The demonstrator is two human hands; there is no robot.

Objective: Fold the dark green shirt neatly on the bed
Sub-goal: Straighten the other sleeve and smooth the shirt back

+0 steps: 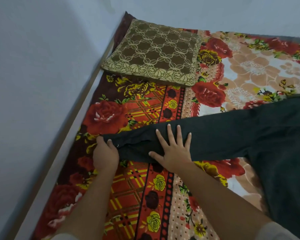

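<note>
Dark green shirt [249,132], soft and limp: left hand [105,153] fingers pinch the sleeve cuff; right hand [173,151] lies spread flat, gripping nothing.

No readable text, label, brand, number or sign shows on anything in view.

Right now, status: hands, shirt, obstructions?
Left hand pinching the sleeve cuff. Right hand open, flat on the sleeve. Dark green long-sleeved shirt unfolded on the floral blanket. Brown patterned cushion apart from it.
</note>
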